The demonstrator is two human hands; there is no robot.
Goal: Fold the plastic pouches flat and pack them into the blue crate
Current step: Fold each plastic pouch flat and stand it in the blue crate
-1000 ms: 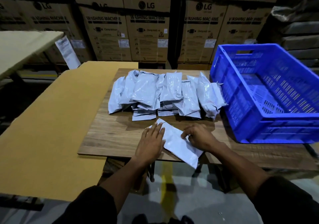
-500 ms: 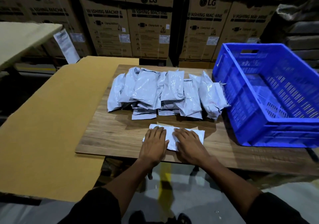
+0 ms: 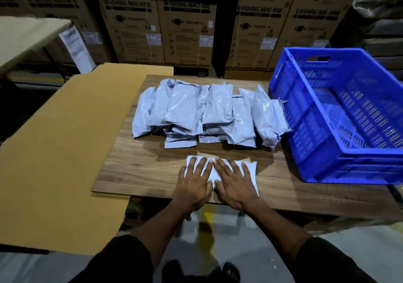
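One white plastic pouch [image 3: 250,169] lies flat near the front edge of the wooden board [image 3: 135,169]. My left hand [image 3: 195,182] and my right hand [image 3: 234,183] press on it side by side, fingers straight and spread, covering most of it. Behind them a heap of several grey-white pouches [image 3: 207,112] lies across the middle of the board. The blue crate [image 3: 305,151] stands at the right, its near wall next to the heap; I see nothing inside it.
A large brown cardboard sheet [image 3: 56,151] extends left of the board. Stacked cardboard washing-machine boxes [image 3: 187,25] form a wall behind. A pale table [image 3: 24,34] with a hanging paper sheet is at far left. Grey floor shows below the board's front edge.
The pouch lay diagonally with my right hand curled at its edge; it now lies square to the board's edge, and both hands have come together flat on top of it.
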